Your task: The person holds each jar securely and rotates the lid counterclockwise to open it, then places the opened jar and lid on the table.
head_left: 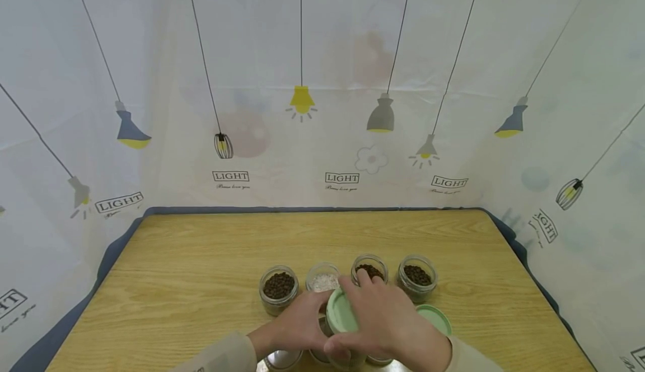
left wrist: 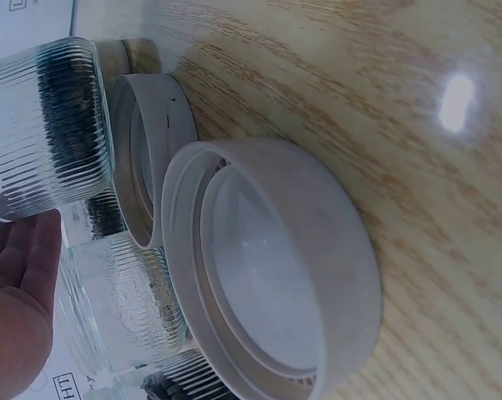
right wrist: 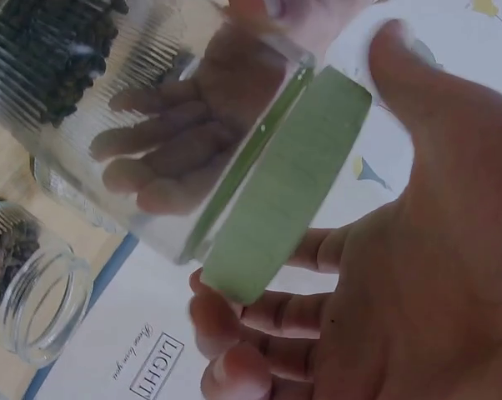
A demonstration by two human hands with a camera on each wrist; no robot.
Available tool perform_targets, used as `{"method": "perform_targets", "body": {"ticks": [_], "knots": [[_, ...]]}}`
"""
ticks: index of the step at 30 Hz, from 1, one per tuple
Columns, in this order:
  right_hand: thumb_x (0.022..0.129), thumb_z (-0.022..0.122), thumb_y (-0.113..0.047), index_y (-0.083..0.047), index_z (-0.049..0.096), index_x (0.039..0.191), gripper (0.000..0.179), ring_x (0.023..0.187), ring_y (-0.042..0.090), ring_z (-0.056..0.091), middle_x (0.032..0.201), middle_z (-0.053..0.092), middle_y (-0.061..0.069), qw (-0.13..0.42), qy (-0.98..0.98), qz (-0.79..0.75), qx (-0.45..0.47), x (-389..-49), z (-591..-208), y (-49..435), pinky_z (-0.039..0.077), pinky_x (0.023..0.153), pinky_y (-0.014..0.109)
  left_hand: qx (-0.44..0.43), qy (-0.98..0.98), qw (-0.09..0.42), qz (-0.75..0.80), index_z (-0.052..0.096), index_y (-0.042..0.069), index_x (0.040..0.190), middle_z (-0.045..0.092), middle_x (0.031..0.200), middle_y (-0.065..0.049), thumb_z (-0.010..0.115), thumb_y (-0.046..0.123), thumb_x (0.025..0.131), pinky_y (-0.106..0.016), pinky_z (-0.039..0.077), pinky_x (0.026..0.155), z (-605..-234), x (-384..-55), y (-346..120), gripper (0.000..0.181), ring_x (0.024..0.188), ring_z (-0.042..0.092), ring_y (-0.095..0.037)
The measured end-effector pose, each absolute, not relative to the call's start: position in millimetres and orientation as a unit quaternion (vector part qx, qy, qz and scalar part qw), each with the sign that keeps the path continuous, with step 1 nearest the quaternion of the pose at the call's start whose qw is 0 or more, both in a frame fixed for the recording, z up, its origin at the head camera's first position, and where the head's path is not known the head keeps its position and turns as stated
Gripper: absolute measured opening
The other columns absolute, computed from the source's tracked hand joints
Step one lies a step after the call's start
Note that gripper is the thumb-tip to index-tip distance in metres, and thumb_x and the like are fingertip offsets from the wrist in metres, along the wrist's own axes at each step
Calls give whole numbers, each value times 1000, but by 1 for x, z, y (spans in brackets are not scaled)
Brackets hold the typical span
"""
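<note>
My left hand grips a ribbed glass jar partly filled with dark pellets or beans. A green lid sits at the jar's mouth, seen edge-on in the right wrist view. My right hand holds this lid from above, thumb on one side and fingers curled at the opposite edge. Left-hand fingers show through the jar's clear wall. Whether the lid is fully seated I cannot tell.
Beyond the hands stand open jars: one with dark contents, one with white grains, and two more dark-filled ones. Another green lid lies right. Pale lids rest on the wooden table nearby.
</note>
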State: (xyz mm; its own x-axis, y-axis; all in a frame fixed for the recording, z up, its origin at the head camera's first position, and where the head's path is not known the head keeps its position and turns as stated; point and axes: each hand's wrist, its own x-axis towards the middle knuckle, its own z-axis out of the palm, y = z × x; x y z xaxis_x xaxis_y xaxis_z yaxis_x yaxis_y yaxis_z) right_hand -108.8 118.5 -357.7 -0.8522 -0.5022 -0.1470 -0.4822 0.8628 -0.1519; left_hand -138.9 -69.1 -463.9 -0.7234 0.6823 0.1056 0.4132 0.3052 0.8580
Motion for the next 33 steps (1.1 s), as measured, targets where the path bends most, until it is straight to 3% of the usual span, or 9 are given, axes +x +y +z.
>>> {"method": "perform_targets", "body": {"ticks": [6,11,16,22,25,27,30,33], "knots": [[71,66,-74,-19,51,131,82,88,24,59,112,57,9,72,952,-50,-294,-111,-358,119,53,64,40,341,793,152,482,56,25,128,66,116,12,87,40,69,-22,50,97,-466,-139,-70,69,106,62,0],[70,75,-56,-31,52,131,69,94,17,50,114,52,0,102,933,-80,-335,-116,-355,124,48,62,31,336,798,154,476,57,28,125,67,113,14,87,43,67,-23,50,96,-466,-138,-71,67,104,62,1],[69,82,-43,-42,50,134,73,103,15,47,123,50,-6,133,909,-112,-379,-121,-350,131,47,68,25,338,790,165,483,55,32,127,66,115,14,88,43,67,-24,51,95,-464,-138,-71,69,102,63,0],[72,84,-38,-45,44,140,80,117,18,47,136,48,-7,150,891,-108,-415,-122,-343,134,51,83,35,356,783,163,483,57,35,129,66,117,12,87,42,69,-26,52,91,-464,-138,-71,67,102,63,-1],[69,84,-47,-43,38,145,88,126,26,47,147,43,-2,145,898,-104,-403,-121,-343,135,51,90,45,359,778,157,491,57,33,128,66,117,12,87,40,69,-25,51,93,-465,-138,-70,67,103,62,-1],[71,77,-59,-38,36,148,90,126,31,49,148,42,4,128,910,-103,-380,-119,-344,135,52,89,50,366,775,150,493,57,29,127,66,117,13,87,39,70,-25,51,95,-466,-138,-70,66,103,63,0],[72,61,-78,-28,38,149,95,119,37,53,142,46,13,110,932,-107,-328,-114,-346,132,53,83,53,371,780,139,485,56,28,126,66,116,15,87,42,69,-23,50,96,-467,-139,-70,66,104,63,1],[73,53,-84,-22,43,146,97,110,36,57,131,52,16,112,948,-99,-282,-111,-348,127,54,80,51,374,784,134,477,55,28,127,66,116,15,86,44,69,-22,51,95,-467,-139,-70,67,103,63,2]]}}
